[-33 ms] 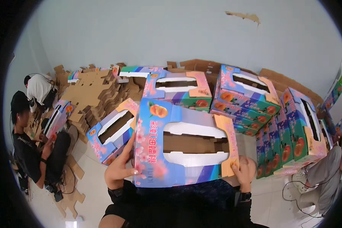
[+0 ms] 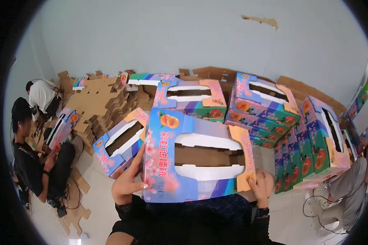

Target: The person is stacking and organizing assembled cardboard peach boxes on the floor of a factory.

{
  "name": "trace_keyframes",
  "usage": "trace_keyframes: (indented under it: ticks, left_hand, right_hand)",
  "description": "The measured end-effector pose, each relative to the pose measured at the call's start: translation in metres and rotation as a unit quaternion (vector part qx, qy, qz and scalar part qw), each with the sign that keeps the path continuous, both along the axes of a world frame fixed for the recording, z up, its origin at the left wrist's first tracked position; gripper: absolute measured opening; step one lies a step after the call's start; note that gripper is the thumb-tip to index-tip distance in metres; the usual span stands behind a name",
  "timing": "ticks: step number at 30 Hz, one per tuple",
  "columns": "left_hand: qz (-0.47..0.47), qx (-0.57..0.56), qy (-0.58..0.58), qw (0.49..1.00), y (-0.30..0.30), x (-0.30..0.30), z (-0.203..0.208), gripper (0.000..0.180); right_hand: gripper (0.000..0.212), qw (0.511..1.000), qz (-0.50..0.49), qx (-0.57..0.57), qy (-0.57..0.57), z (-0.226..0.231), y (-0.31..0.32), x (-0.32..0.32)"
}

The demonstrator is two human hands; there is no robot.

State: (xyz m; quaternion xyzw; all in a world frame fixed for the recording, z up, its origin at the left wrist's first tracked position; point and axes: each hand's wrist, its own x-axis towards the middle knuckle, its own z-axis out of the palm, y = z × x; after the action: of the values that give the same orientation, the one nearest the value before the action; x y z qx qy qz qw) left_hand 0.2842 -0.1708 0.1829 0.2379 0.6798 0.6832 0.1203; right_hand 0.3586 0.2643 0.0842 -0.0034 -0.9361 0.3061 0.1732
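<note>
I hold a folded fruit carton (image 2: 161, 163) in front of me, pink, blue and purple with peaches printed on it. Its top face has a long oval opening with white flaps that shows brown cardboard inside. My left hand (image 2: 129, 183) grips the carton's left edge, thumb up along the side. My right hand (image 2: 261, 184) clasps the lower right corner by the orange end flap. The carton rests above my lap, tilted slightly down to the right.
A similar carton (image 2: 118, 143) lies on the floor just left of mine. More stand stacked behind (image 2: 192, 98) and to the right (image 2: 319, 139). Flat brown cardboard blanks (image 2: 96, 102) pile up at the left, where two people (image 2: 28, 155) sit. Another person's leg (image 2: 351, 183) is at the right.
</note>
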Motion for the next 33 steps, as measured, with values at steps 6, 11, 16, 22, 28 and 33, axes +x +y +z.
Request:
trace_keyframes:
  ticks: [6,11,16,22,28,33]
  left_hand:
    - [0.002,-0.004,-0.027,1.0,0.007,0.023,0.017,0.118]
    - [-0.001,-0.008,0.072,0.997,-0.002,0.032,0.01,0.12]
    - [0.019,0.09,0.033,0.995,0.008,0.056,0.027,0.123]
    - [0.181,0.215,0.042,0.959,-0.007,0.072,0.0,0.112]
    - [0.233,0.292,-0.007,0.928,-0.019,0.069,-0.025,0.103]
    - [0.233,0.37,-0.06,0.897,-0.034,0.041,-0.076,0.091]
  right_hand:
    - [0.042,0.991,0.017,-0.126,0.034,-0.046,0.013,0.006]
    - [0.038,0.99,-0.005,-0.123,0.072,-0.055,0.011,0.008]
    - [0.043,0.959,0.041,-0.271,0.069,-0.039,0.002,0.023]
    - [0.061,0.909,0.068,-0.406,0.072,-0.016,-0.02,0.015]
    - [0.077,0.831,0.14,-0.528,0.104,0.025,-0.027,-0.011]
    - [0.07,0.815,0.216,-0.532,0.082,0.002,-0.008,-0.034]
